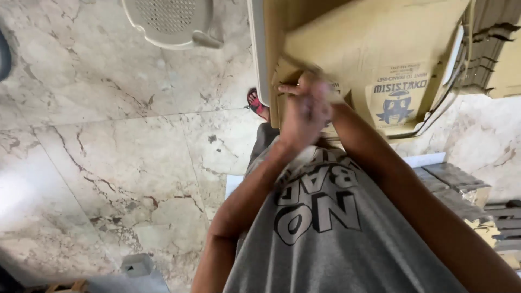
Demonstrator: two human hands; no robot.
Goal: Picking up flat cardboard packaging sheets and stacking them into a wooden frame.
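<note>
- Head view: large brown cardboard box (374, 59) fills the upper right, tilted; printed label on its face; contents not visible.
- A white panel edge (259, 49) runs along the box's left side.
- Left hand (301, 111) and right hand (325, 100) are pressed together at the box's lower left flap edge, just above the waist; motion blur, so I cannot tell the grip of either. One finger points left.
- Both forearms rise from the bottom of the frame and meet at the box.
- Grey T-shirt (325, 233) with large lettering, soft knit, fills the lower centre.
- Red sandalled foot (256, 103) on the floor, just left of the box edge.
- Floor (108, 152): polished beige marble, veined, tile seams; wide open room on the left.
- Beige perforated plastic chair (168, 21) at top, well apart from the hands.
- Grey moulded trays (450, 182) stacked at right, near the box.
</note>
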